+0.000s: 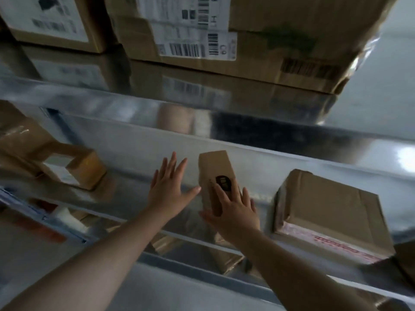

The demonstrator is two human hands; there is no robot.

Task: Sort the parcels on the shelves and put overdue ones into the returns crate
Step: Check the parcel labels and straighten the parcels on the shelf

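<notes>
the person is reaching onto the middle metal shelf with both arms. the right hand is lying on the small narrow parcel, which is sitting in the middle of that shelf; its fingers are spread flat over the near end of the top face, near a dark round sticker, and the thumb is pointing left along the near edge. i am judging that they are pressing on the parcel, not curling round it. the left hand is hovering just beside the parcel on its left side, fingers straight and spread, the thumb tip near the parcel side but apart from it, holding nothing.

a larger taped parcel is resting to the right, and another labelled parcel is standing far to the left. big cartons are stacked on the shelf above. the returns crate is not showing in this view.

the risk: the shelf surface is looking smooth and shiny, so with only a flat palm on top the narrow parcel may be sliding away or tipping off the near edge before the left hand is closing on it.
</notes>
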